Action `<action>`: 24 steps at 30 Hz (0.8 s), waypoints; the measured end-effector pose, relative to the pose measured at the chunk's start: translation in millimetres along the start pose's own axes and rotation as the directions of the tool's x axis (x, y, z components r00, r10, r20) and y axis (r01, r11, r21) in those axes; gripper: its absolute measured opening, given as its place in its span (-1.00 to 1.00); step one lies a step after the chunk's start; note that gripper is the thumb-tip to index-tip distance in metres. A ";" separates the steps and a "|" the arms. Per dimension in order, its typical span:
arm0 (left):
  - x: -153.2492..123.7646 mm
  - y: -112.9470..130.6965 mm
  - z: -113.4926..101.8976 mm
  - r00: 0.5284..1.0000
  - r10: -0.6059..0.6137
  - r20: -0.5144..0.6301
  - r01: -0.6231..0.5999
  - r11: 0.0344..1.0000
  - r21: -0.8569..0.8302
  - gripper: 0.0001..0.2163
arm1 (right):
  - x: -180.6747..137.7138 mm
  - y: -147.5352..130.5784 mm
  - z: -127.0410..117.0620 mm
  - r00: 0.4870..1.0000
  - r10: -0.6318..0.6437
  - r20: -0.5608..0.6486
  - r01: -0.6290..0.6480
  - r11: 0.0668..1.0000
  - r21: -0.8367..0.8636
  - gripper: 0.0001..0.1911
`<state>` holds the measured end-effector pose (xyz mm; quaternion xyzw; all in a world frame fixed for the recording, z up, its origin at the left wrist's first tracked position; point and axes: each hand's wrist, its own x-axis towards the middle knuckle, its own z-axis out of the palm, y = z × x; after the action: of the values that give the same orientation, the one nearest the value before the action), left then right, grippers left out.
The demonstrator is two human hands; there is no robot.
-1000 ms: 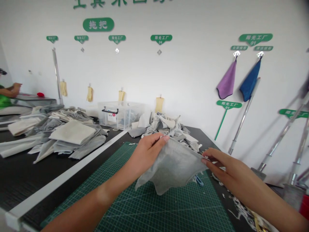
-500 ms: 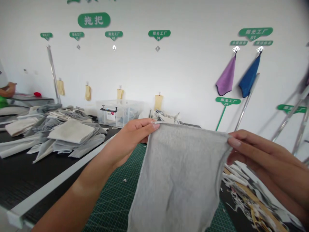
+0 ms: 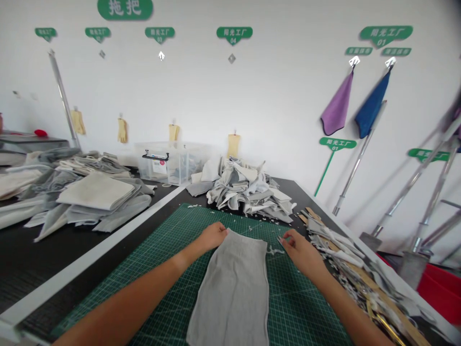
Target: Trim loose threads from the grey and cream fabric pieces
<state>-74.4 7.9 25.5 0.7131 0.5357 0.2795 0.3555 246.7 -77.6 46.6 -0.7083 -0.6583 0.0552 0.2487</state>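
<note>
A grey cloth (image 3: 234, 288) lies flat and lengthwise on the green cutting mat (image 3: 162, 254). My left hand (image 3: 212, 235) rests at the cloth's far left corner, with its fingers closed on the edge. My right hand (image 3: 298, 247) sits on the mat just right of the far right corner. A small gap separates it from the cloth, its fingers are loosely bent and it holds nothing. Small white scraps (image 3: 275, 250) lie between that hand and the cloth.
A heap of grey and white cloth pieces (image 3: 248, 190) lies beyond the mat. Stacked cloths (image 3: 93, 192) cover the left table, by a clear plastic box (image 3: 165, 163). Trimmings and wooden strips (image 3: 345, 250) line the right edge. Mop poles and a red bin (image 3: 439, 288) stand right.
The cloth, held up and spread between both hands half a second ago, now lies flat on the mat. Both hands have dropped to its far corners, and the right hand has let go.
</note>
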 end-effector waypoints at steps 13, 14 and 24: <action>-2.8 -13.8 20.3 0.962 0.206 -0.178 -0.156 0.953 0.261 -0.84 | 17.5 42.9 18.9 0.981 0.075 0.180 -0.041 0.982 -0.185 -0.80; -2.2 -14.5 20.1 0.957 0.223 -0.184 -0.178 0.956 0.233 -0.83 | 20.3 44.9 16.5 0.969 0.094 0.227 -0.063 0.988 -0.137 -0.80; -1.7 -21.8 20.4 0.943 0.214 -0.255 -0.201 0.977 0.077 -0.83 | 36.8 18.3 2.0 0.982 0.049 0.181 -0.075 0.987 0.139 -0.91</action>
<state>-71.3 5.9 -4.1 0.7311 0.5065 0.3936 0.2325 267.1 -41.8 46.2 -0.7007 -0.6497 0.1735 0.2383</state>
